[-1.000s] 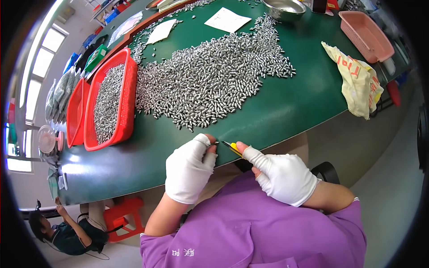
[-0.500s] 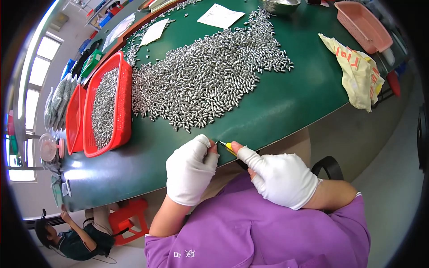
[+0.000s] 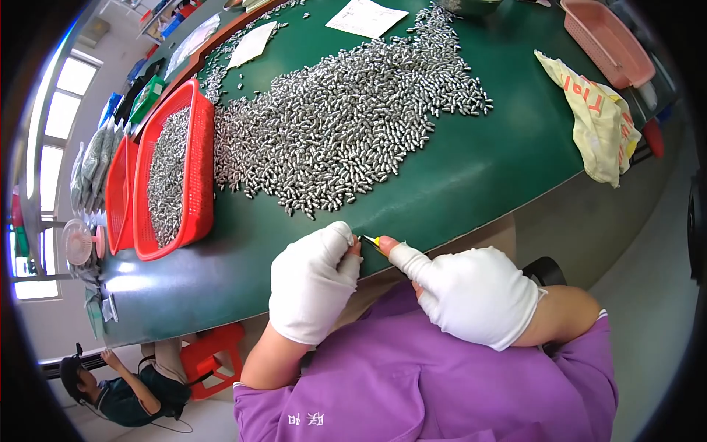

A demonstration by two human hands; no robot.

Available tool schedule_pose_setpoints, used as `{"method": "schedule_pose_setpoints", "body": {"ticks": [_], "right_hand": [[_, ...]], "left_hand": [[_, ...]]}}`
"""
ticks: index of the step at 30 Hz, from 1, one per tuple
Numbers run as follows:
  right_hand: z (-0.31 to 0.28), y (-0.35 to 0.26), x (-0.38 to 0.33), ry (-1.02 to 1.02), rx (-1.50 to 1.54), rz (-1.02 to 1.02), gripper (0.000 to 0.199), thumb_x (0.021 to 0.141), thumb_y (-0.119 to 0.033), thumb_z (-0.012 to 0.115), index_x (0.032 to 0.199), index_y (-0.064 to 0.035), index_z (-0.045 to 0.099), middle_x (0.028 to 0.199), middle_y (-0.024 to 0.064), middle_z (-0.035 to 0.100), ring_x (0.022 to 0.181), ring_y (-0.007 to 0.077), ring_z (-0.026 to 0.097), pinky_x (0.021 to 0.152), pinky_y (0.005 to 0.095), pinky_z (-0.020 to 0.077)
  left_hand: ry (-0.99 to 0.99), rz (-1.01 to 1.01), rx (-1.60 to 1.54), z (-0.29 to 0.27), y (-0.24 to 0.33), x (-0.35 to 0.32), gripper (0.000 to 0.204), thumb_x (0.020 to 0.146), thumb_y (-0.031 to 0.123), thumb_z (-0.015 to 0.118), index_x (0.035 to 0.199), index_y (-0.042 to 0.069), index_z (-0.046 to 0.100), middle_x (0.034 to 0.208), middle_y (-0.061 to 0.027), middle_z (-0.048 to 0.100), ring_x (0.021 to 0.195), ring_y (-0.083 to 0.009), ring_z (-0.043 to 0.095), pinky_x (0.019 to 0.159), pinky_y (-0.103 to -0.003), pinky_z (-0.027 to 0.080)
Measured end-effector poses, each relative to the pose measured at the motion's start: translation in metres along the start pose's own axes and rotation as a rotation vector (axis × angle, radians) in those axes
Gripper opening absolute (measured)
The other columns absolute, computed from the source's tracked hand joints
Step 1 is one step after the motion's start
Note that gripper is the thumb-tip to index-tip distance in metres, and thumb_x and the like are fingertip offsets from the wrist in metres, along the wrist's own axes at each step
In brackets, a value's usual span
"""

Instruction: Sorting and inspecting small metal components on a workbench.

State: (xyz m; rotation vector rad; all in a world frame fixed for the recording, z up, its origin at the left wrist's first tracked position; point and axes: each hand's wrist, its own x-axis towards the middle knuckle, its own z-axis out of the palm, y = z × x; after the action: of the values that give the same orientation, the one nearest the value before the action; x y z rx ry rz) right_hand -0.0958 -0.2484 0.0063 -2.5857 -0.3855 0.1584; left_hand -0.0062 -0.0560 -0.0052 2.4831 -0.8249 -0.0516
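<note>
My left hand, in a white glove with bare fingertips, is closed in a pinch over the near table edge. Whatever its fingertips hold is hidden or too small to make out. My right hand, gloved the same way, grips a slim yellow-and-black hand tool whose tip points at the left fingertips. The tool's exact kind does not show. Beyond both hands, a wide heap of small silvery metal parts spreads over the green table.
At the left, a red basket holds more small metal parts beside another red basket. Papers lie behind the heap. At the right are a pale yellow cloth bag and a pink basket. A person is at the lower left.
The view has shifted slightly. My right hand has turned a little, and less of the yellow tool shows beyond its fingers. The left hand keeps its pinch.
</note>
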Motion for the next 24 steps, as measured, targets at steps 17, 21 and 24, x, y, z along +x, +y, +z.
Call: {"method": "schedule_pose_setpoints", "body": {"ticks": [17, 21, 24], "right_hand": [[-0.069, 0.154, 0.009, 0.634, -0.392, 0.660, 0.051, 0.088, -0.007, 0.047, 0.139, -0.0129, 0.048, 0.109, 0.0179, 0.063, 0.097, 0.0361, 0.062, 0.087, 0.0461, 0.0478], [-0.063, 0.193, 0.032, 0.639, -0.616, 0.689, 0.045, 0.089, -0.018, 0.052, 0.133, -0.0104, 0.053, 0.116, 0.0186, 0.061, 0.099, 0.0353, 0.062, 0.084, 0.0445, 0.0518], [-0.080, 0.177, 0.043, 0.566, -0.511, 0.728, 0.044, 0.088, -0.025, 0.060, 0.130, -0.0112, 0.057, 0.119, 0.0160, 0.059, 0.102, 0.0325, 0.061, 0.085, 0.0413, 0.0516]], "left_hand": [[0.093, -0.111, -0.076, 0.010, -0.004, -0.006, 0.009, 0.081, 0.008, 0.067, 0.084, 0.007, 0.058, 0.066, -0.0114, 0.061, 0.058, -0.0283, 0.061, 0.055, -0.035, 0.047], [0.081, -0.084, -0.044, 0.011, -0.001, -0.004, 0.008, 0.081, 0.007, 0.066, 0.084, 0.008, 0.058, 0.066, -0.0113, 0.061, 0.059, -0.0288, 0.061, 0.056, -0.036, 0.048], [0.073, -0.102, -0.025, 0.009, -0.002, -0.005, 0.009, 0.081, 0.007, 0.067, 0.083, 0.008, 0.059, 0.067, -0.0115, 0.061, 0.059, -0.0291, 0.061, 0.056, -0.036, 0.048]]}}
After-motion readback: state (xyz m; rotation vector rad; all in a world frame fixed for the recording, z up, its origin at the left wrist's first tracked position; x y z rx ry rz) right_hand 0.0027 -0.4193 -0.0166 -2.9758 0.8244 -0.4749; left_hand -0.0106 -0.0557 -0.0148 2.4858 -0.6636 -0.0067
